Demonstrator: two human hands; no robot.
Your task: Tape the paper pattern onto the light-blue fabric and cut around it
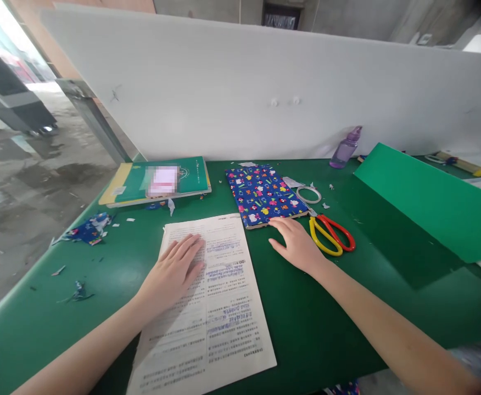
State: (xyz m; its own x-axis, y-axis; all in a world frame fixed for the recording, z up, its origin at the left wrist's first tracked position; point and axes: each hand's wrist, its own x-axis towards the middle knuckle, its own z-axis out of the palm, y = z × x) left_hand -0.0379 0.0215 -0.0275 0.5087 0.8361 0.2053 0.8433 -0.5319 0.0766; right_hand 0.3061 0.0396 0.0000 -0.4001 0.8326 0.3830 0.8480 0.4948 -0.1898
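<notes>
- White printed paper (228,296) lay on the green table (326,312) under my left hand (178,269), which rested flat, gripping nothing.
- On my feed the right hand (296,244) stood at the near edge of the blue patterned book (265,195), thumb apart from fingers; I couldn't tell whether they touched it.
- Beside that hand lay the scissors (339,225); I judged a sideways sweep could knock them.
- Beyond, the tape roll (319,196) sat by the book, where a shove could push it.
- Leftward, scraps (90,229) lay loose; a dragged page could crease or catch them.
</notes>
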